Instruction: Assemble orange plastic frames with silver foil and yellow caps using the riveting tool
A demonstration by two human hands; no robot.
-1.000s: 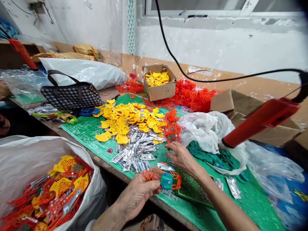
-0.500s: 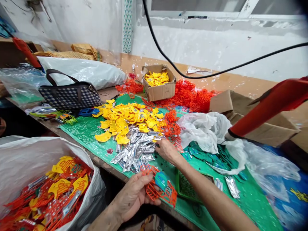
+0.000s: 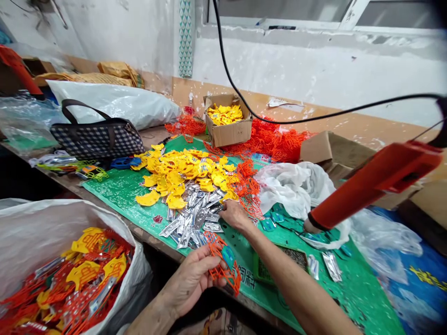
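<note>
— Left hand (image 3: 190,279): what is held?
— An orange lattice frame (image 3: 223,267) is pinched in its closed fingers, just in front of the silver-piece pile (image 3: 195,218).
— Right hand (image 3: 234,215)?
— Rested at that pile's right edge; its grip cannot be told.

an orange lattice piece (image 3: 223,274) of matt plastic, fitted with a glossy teal insert (image 3: 228,255), is seen. silvery strips (image 3: 195,215) are finished smooth and shiny like metal. yellow pieces (image 3: 178,172) are moulded in matt plastic. the green mat (image 3: 115,190) is woven, slightly glossy. the box (image 3: 228,135) is made of rough brown cardboard.
</note>
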